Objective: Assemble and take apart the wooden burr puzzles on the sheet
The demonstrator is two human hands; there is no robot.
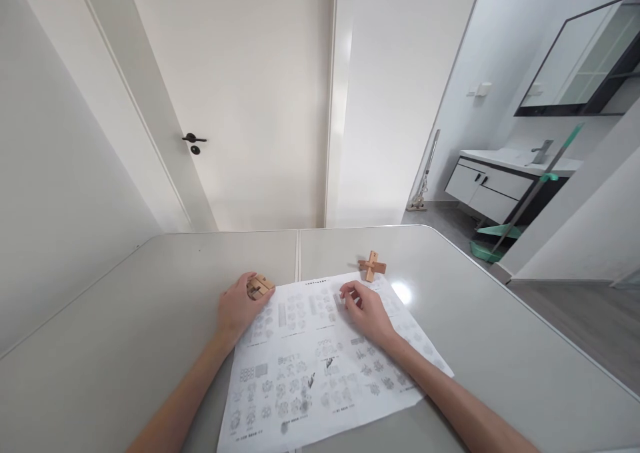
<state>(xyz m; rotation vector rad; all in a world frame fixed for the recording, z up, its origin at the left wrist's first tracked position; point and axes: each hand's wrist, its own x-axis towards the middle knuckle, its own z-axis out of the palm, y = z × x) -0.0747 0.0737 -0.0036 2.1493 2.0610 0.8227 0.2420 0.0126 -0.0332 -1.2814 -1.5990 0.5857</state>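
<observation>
The left hand (239,310) curls around a wooden puzzle block (260,286) at the instruction sheet's (320,366) far-left corner, probably light, rigid, best pinched across flat faces, while the right hand (365,310) rests loosely curled, empty, on the sheet near a wooden cross puzzle (372,266).

A single head-worn camera looks forward and down from above the near edge of the table (125,320), close over the printed sheet (320,373), with the left hand (237,310) around a wooden piece (260,285) and the right hand (367,313) mid-frame, facing the far edge and a white door (240,106) beyond
</observation>
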